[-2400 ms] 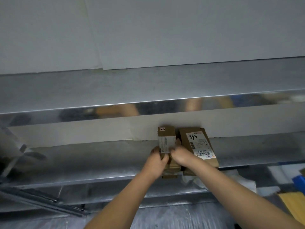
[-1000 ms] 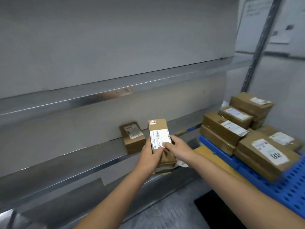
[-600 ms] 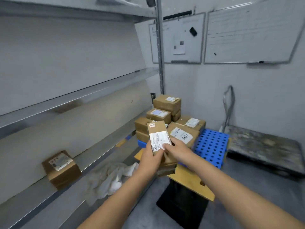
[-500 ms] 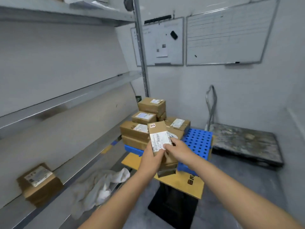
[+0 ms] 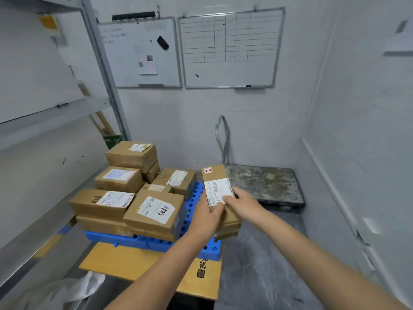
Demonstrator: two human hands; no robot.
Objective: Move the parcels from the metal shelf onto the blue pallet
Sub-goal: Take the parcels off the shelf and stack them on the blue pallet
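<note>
I hold a narrow brown parcel (image 5: 215, 179) with a white label upright in front of me, above the right edge of the blue pallet (image 5: 194, 195). My left hand (image 5: 206, 214) grips its left side and my right hand (image 5: 240, 201) grips its right side, thumb on the label. More brown parcels seem to be stacked under it in my hands. Several brown labelled parcels (image 5: 154, 210) are stacked on the pallet's left part. The metal shelf (image 5: 40, 222) runs along the left; no parcel shows on it.
The pallet rests on a yellow cardboard box (image 5: 138, 262). A grey platform trolley (image 5: 263, 184) stands behind to the right by the wall. White plastic wrap (image 5: 67, 289) lies at the lower left. Two whiteboards (image 5: 228, 48) hang on the back wall.
I lifted the parcel off the shelf with both hands and turned right to the pallet. The parcel left on the shelf has passed out of view, and the pallet stack is closer.
</note>
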